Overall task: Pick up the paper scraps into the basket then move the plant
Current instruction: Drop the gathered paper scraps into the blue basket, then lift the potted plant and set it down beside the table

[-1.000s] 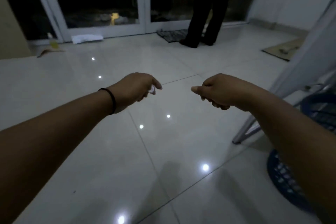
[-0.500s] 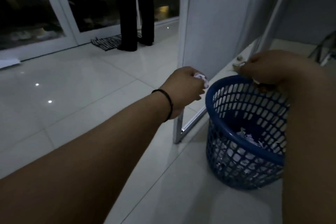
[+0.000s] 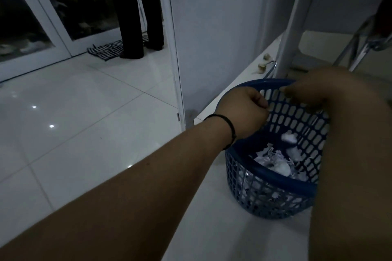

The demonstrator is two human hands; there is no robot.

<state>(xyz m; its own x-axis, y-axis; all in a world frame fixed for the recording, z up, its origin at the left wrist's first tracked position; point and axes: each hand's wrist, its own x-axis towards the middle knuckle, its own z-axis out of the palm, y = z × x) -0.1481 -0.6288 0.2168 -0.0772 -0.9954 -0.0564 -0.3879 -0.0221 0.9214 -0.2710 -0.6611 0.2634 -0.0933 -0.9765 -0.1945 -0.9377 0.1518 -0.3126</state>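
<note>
The left hand (image 3: 244, 113), a thin black band (image 3: 230, 128) on its wrist, hangs over the near-left rim of the round blue plastic lattice basket (image 3: 273, 188), fingers curled loosely with nothing visible in them. Below and between the hands, torn white paper scraps (image 3: 273, 160) heap inside it; one white crumpled scrap (image 3: 289, 138) sits above the heap. The right hand (image 3: 318, 89) hovers over the far rim; its grip cannot be told.

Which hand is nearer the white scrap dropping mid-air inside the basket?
Judging by the image alone, the left. The left hand hangs over the basket's near-left rim, up-left of the scrap. The right hand is over the far rim, higher above it.
</note>
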